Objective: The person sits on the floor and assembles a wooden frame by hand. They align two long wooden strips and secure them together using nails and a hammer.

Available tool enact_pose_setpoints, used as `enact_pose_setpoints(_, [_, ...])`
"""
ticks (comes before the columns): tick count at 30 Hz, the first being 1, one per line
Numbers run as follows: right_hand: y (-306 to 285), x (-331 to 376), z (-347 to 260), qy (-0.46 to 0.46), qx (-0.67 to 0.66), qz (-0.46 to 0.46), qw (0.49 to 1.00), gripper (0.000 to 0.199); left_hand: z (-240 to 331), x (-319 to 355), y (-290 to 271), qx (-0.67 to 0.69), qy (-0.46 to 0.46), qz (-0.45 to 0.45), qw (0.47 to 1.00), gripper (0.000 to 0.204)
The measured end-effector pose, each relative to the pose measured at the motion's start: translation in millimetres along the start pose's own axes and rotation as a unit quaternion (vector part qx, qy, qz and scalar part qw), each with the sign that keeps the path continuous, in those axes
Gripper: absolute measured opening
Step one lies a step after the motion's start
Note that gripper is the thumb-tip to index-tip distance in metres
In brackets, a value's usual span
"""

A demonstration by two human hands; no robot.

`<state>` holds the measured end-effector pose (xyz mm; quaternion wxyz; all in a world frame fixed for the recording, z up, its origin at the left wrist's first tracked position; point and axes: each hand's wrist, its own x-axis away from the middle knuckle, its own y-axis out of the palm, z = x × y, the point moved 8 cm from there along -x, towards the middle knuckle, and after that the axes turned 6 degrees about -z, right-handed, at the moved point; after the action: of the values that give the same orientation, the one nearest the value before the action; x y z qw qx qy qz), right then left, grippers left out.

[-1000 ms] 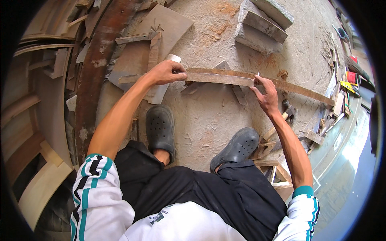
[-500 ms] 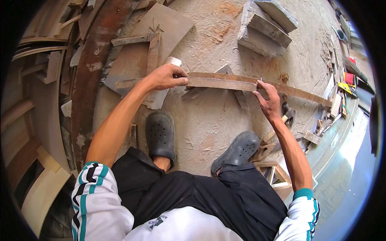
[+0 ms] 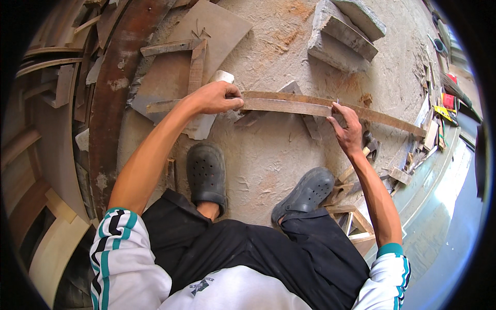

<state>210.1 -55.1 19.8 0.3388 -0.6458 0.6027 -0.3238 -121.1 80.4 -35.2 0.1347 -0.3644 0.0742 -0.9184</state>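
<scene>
A narrow wooden strip [image 3: 287, 107] runs crosswise in front of me. My left hand [image 3: 219, 98] is closed, fingers and thumb pinching the strip left of its middle. My right hand [image 3: 346, 126] pinches the strip's right end between thumb and fingers. A thin, nail-like pin stands up at my right fingertips, too small to make out surely. Just beyond lies a longer, slightly curved wooden strip [image 3: 382, 117], stretching out to the right. Crossed wood pieces [image 3: 311, 127] lie on the ground beneath the strips.
A hammer [image 3: 370, 144] lies right of my right shoe [image 3: 305, 191]. Concrete blocks [image 3: 338, 54] sit at the back. A flat board [image 3: 219, 31] bears wood offcuts at the back left. A rusty beam [image 3: 111, 98] and stacked wood [image 3: 57, 222] line the left; scraps [image 3: 400, 175] lie right.
</scene>
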Motion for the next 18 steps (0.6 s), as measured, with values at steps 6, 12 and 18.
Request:
enact_pose_setpoints(6, [0, 0, 0, 0.004, -0.002, 0.000, 1.000, 0.049, -2, -1, -1, -0.050, -0.013, 0.016, 0.999, 0.035])
enact_pose_setpoints(12, [1, 4, 11, 0.015, -0.006, 0.002, 1.000, 0.048, 56, 7, -10, -0.208, 0.071, 0.282, 0.934, 0.041])
enact_pose_setpoints(18, [1, 2, 11, 0.005, -0.002, 0.004, 1.000, 0.048, 128, -19, 68, -0.302, 0.223, 0.332, 0.865, 0.051])
